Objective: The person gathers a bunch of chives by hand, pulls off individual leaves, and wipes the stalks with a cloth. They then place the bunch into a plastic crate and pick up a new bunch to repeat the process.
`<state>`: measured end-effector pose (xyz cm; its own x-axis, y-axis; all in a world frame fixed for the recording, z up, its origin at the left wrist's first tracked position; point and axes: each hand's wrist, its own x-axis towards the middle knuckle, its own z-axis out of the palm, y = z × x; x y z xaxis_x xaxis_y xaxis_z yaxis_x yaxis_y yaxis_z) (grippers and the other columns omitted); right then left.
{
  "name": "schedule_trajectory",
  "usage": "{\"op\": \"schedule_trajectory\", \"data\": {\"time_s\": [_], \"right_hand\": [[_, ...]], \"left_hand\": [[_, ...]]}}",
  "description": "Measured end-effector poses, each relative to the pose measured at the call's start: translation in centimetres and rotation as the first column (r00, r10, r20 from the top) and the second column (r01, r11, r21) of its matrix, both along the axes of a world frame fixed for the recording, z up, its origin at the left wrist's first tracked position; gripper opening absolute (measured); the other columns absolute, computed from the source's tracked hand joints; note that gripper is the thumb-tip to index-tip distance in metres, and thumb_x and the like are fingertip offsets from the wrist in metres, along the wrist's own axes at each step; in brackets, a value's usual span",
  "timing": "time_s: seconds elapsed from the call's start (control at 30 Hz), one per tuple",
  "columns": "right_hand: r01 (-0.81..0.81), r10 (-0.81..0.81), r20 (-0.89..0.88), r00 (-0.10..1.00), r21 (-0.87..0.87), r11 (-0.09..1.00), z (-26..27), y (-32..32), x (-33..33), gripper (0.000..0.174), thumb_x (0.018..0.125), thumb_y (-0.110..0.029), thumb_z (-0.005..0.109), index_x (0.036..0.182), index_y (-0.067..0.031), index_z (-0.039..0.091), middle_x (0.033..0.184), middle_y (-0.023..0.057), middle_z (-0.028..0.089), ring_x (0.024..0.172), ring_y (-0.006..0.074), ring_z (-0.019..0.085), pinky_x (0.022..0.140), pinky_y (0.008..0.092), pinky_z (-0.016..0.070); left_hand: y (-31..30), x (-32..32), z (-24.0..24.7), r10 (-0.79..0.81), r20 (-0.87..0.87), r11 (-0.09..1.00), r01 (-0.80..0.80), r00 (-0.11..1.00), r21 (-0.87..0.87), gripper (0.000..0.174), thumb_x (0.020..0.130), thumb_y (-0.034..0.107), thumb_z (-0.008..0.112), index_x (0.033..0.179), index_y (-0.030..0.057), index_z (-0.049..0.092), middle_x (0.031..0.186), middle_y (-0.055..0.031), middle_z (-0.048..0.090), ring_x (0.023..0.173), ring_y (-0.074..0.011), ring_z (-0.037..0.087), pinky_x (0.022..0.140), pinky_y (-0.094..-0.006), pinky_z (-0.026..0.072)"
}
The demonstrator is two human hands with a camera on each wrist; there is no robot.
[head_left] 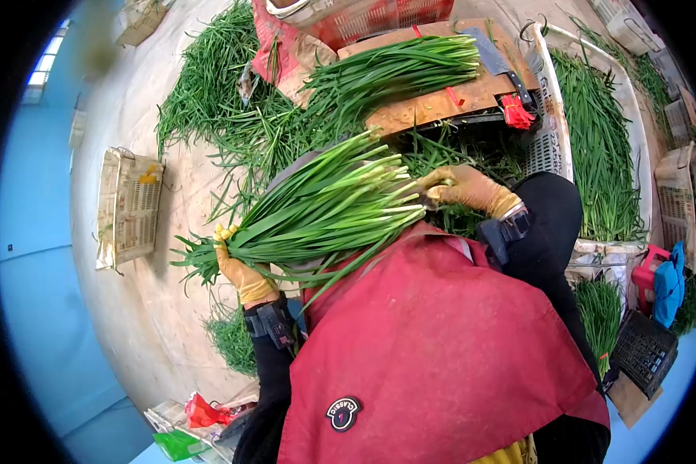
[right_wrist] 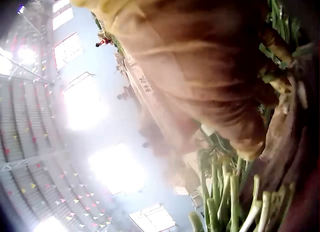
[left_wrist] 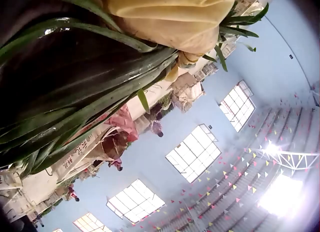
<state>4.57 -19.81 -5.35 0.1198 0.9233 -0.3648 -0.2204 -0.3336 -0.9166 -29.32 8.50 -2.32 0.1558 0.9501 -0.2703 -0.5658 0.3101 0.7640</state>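
Observation:
A large bunch of garlic chives [head_left: 325, 209] lies across the person's lap, pale stalk ends toward the right and leaf tips toward the left. The left hand [head_left: 243, 271], in a yellowish glove, grips the bunch near its leafy end; long leaves hang past it in the left wrist view. At the stalk ends is the gloved right hand [head_left: 472, 189], its fingers bent. In the right wrist view, cut stalk ends [right_wrist: 232, 197] stand just below that glove [right_wrist: 200, 67]. I cannot tell whether its fingertips pinch anything.
Ahead, a board [head_left: 417, 112] bears another chive bunch [head_left: 410, 69], a cleaver [head_left: 491, 58] and red ties [head_left: 516, 113]. Loose chives [head_left: 209, 85] are heaped at the far left. A white crate [head_left: 642, 155] full of chives stands at the right, an upright basket [head_left: 127, 209] at the left.

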Motion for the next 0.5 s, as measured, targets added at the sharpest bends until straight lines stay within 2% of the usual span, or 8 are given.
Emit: {"op": "schedule_trajectory", "data": {"time_s": [0.03, 0.07, 0.13, 0.17, 0.27, 0.3, 0.43, 0.5], "right_hand": [[0.017, -0.018, -0.012, 1.000, -0.062, 0.998, -1.2, 0.1, -0.7, 0.043, 0.086, -0.032, 0.068, 0.115, -0.0015, 0.063, 0.095, 0.0033, 0.066, 0.086, 0.0090, 0.056, 0.077, 0.0248, 0.0463], [-0.043, 0.049, 0.088, 0.995, -0.070, 0.997, -0.8, 0.6, -1.3, 0.045, 0.088, -0.035, 0.066, 0.115, -0.0003, 0.062, 0.097, 0.0030, 0.066, 0.085, 0.0090, 0.056, 0.077, 0.0253, 0.0466], [-0.035, 0.021, 0.130, 0.991, 0.113, 0.993, -0.3, 1.8, -3.3, 0.043, 0.087, -0.037, 0.066, 0.112, -0.0008, 0.064, 0.096, 0.0034, 0.067, 0.083, 0.0101, 0.057, 0.076, 0.0264, 0.0471], [0.014, -0.018, 0.130, 0.991, 0.030, 0.999, -0.7, 2.1, -3.8, 0.039, 0.086, -0.035, 0.069, 0.108, -0.0026, 0.066, 0.094, 0.0029, 0.067, 0.082, 0.0106, 0.057, 0.076, 0.0272, 0.0474], [0.053, -0.053, -0.047, 0.997, -0.009, 0.999, -1.0, 3.0, -4.2, 0.031, 0.088, -0.023, 0.068, 0.107, 0.0014, 0.064, 0.096, 0.0019, 0.066, 0.088, 0.0099, 0.059, 0.081, 0.0250, 0.0474], [0.046, -0.045, 0.029, 0.999, -0.023, 0.999, -0.6, 2.8, -3.8, 0.026, 0.086, -0.020, 0.069, 0.102, 0.0013, 0.065, 0.092, 0.0028, 0.066, 0.085, 0.0107, 0.060, 0.079, 0.0251, 0.0479], [0.167, -0.168, -0.249, 0.954, -0.023, 0.986, 2.2, 3.0, -4.6, 0.022, 0.080, -0.010, 0.072, 0.097, 0.0006, 0.066, 0.091, 0.0042, 0.067, 0.085, 0.0124, 0.061, 0.079, 0.0253, 0.0484], [0.267, -0.230, -0.308, 0.923, 0.085, 0.960, 3.0, 3.4, -5.4, 0.025, 0.080, -0.012, 0.071, 0.101, -0.0003, 0.065, 0.094, 0.0043, 0.067, 0.085, 0.0128, 0.061, 0.079, 0.0268, 0.0493]], "left_hand": [[-0.2, 0.2, 0.3, -0.003, -0.001, 1.000, 0.003, 1.000, 0.005, 0.025, 0.096, 0.028, 0.051, 0.110, 0.0139, 0.065, 0.096, -0.0036, 0.067, 0.084, -0.0183, 0.063, 0.077, -0.0390, 0.0548], [-0.4, 0.4, 0.5, -0.006, 0.000, 1.000, 0.006, 1.000, 0.010, 0.024, 0.096, 0.028, 0.051, 0.109, 0.0139, 0.065, 0.095, -0.0035, 0.067, 0.083, -0.0182, 0.063, 0.077, -0.0387, 0.0549], [-0.4, 0.5, 0.6, -0.026, 0.012, 0.999, 0.025, 1.000, 0.020, 0.025, 0.096, 0.030, 0.051, 0.108, 0.0129, 0.065, 0.096, -0.0039, 0.067, 0.084, -0.0192, 0.063, 0.078, -0.0390, 0.0543], [-0.1, 0.3, 0.5, -0.043, 0.023, 0.999, 0.042, 0.999, 0.026, 0.026, 0.097, 0.031, 0.050, 0.108, 0.0120, 0.064, 0.098, -0.0043, 0.066, 0.086, -0.0202, 0.063, 0.080, -0.0395, 0.0537], [-0.3, 0.2, 1.3, -0.080, 0.042, 0.996, 0.079, 0.996, 0.037, 0.027, 0.097, 0.032, 0.050, 0.107, 0.0113, 0.064, 0.097, -0.0041, 0.067, 0.087, -0.0210, 0.063, 0.082, -0.0401, 0.0531], [-0.5, 0.4, 1.8, -0.092, 0.046, 0.995, 0.091, 0.995, 0.040, 0.026, 0.096, 0.032, 0.051, 0.106, 0.0115, 0.064, 0.096, -0.0038, 0.067, 0.087, -0.0208, 0.063, 0.082, -0.0402, 0.0531], [-1.0, 0.8, 2.8, -0.123, 0.065, 0.992, 0.120, 0.990, 0.045, 0.024, 0.096, 0.031, 0.052, 0.103, 0.0121, 0.065, 0.094, -0.0031, 0.067, 0.085, -0.0194, 0.063, 0.080, -0.0393, 0.0534], [-0.7, 0.8, 2.7, -0.106, 0.052, 0.994, 0.106, 0.993, 0.008, 0.023, 0.096, 0.031, 0.053, 0.102, 0.0123, 0.066, 0.094, -0.0030, 0.067, 0.084, -0.0184, 0.063, 0.079, -0.0385, 0.0536]]}}
